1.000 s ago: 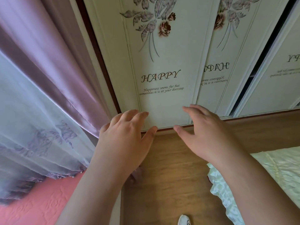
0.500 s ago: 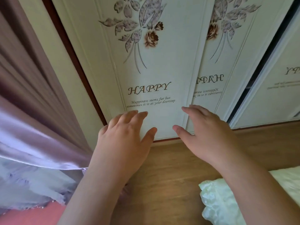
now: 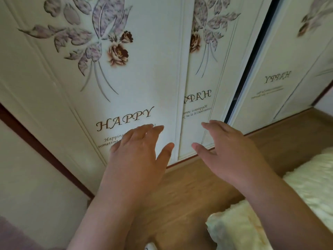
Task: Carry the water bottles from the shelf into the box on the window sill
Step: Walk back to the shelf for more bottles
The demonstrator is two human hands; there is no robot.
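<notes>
No water bottle, shelf, box or window sill shows in the head view. My left hand (image 3: pixel 138 154) is held out in front of me, fingers spread, holding nothing, in front of a white wardrobe door (image 3: pixel 126 83) printed with flowers and the word HAPPY. My right hand (image 3: pixel 228 150) is also empty with fingers apart, in front of the neighbouring door panel (image 3: pixel 203 69). Whether either hand touches the doors I cannot tell.
A dark gap (image 3: pixel 252 60) lies between sliding doors at the right. Wooden floor (image 3: pixel 189 195) runs below the wardrobe. A cream quilted bedcover (image 3: pixel 306 195) fills the lower right. A pale wall (image 3: pixel 36 177) with a dark red frame edge is at left.
The view has swung right and up: the lilac curtain and pink surface at left have left the frame. Both hands stay open, held out in the same pose.
</notes>
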